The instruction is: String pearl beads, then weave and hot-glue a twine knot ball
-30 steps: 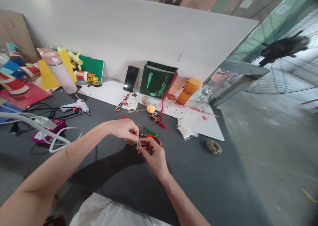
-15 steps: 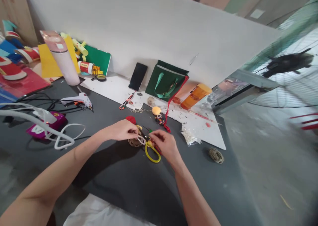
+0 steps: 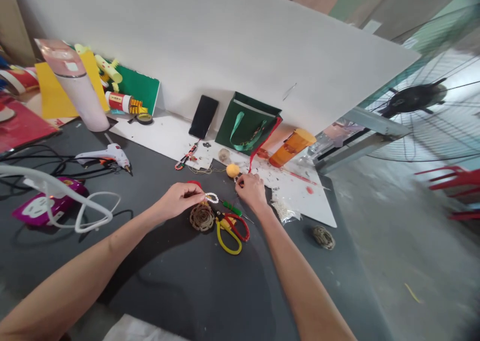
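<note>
Head view, items at hand.

Left hand: thumb and forefinger narrowed in a pinch on one end of a loop of white beads, the other end unsupported; loop raised just above the dark tabletop, beside the woven coil.

Right hand: fingers curled and drawn together, beside the yellow ball and the lower end of the red ribbon. Whether anything is gripped cannot be told; the fingers hide it.

Nearby, between and below the hands: one green-handled tool, slender shaft; one pair of yellow-and-red-handled pliers or cutters, handles spread, beside the coil. Right of these: one clear packet of white beads, lying partly on the white board. Beyond: thin cord, loosely curled; green paper bag, upright.

Hazards, as judged: the loop hangs by one small pinch, so a slack grip could drop it among the tools; if its ends are unsecured, which cannot be told, beads could slide off and roll. The right wrist or sleeveless forearm, drawn back low, could brush the slender shaft or knock the pliers. Fingers hooking the ribbon could drag at the bag.
</note>
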The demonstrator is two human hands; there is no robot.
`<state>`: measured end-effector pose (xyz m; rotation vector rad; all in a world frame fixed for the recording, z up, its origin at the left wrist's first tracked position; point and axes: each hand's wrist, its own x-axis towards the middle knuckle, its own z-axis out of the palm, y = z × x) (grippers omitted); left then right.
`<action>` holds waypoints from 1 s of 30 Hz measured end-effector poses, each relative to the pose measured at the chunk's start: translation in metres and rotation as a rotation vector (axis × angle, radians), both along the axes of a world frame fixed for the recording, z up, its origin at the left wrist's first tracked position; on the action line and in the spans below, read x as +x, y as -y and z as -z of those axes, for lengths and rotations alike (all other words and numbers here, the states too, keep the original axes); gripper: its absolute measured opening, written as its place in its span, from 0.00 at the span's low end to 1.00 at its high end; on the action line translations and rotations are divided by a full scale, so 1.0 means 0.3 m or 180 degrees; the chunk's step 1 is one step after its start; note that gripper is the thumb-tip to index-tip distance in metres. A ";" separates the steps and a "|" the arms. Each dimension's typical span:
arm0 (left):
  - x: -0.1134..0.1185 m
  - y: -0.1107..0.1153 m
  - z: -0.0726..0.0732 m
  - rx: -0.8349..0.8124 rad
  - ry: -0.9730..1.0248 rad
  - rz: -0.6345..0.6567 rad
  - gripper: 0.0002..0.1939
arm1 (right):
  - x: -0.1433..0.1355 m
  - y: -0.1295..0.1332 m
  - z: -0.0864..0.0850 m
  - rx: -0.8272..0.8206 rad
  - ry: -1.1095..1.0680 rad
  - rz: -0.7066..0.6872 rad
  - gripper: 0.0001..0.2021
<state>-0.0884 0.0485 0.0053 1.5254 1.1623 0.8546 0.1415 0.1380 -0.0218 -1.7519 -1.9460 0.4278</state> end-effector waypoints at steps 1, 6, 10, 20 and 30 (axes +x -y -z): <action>0.005 0.000 0.004 -0.0050 0.0116 -0.0060 0.13 | 0.004 0.002 0.001 -0.0008 -0.0068 0.0015 0.08; 0.022 0.008 0.006 -0.0092 0.0226 -0.0364 0.13 | 0.034 0.003 0.003 -0.0032 -0.0823 0.0097 0.07; 0.037 0.019 -0.002 -0.0042 0.0190 -0.0493 0.13 | 0.062 0.029 -0.018 -0.0184 -0.1890 0.0120 0.07; 0.191 0.051 -0.041 -0.0014 0.1264 -0.1175 0.15 | -0.011 0.234 -0.098 -0.0852 -0.4046 -0.0203 0.13; 0.265 0.086 0.021 0.0375 0.0681 -0.1431 0.10 | -0.112 0.340 -0.047 -0.0881 -0.5011 -0.0114 0.14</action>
